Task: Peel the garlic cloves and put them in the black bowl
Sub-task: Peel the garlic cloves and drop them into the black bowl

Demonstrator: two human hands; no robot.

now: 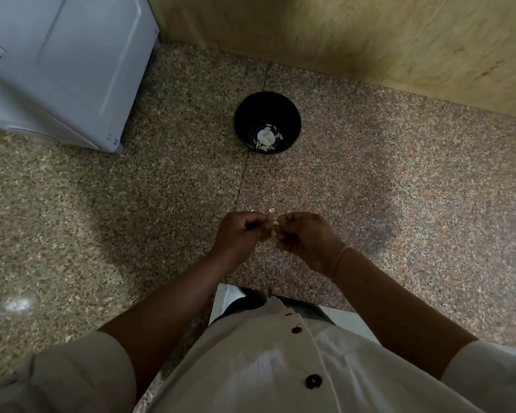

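My left hand (240, 235) and my right hand (306, 238) meet fingertip to fingertip above the speckled granite counter (102, 204). Between them they pinch a small pale garlic clove (275, 223), mostly hidden by the curled fingers. Thin scraps of papery skin show at the fingertips. Farther back, in the middle of the counter, stands the black bowl (292, 111), with several pale garlic pieces (265, 136) lying at its bottom. Both hands are well in front of the bowl and apart from it.
A white appliance (63, 64) takes up the back left corner of the counter. A beige stone wall (370, 34) runs along the back. Small bits of garlic skin lie on the counter just beyond my fingers. My white buttoned shirt fills the bottom.
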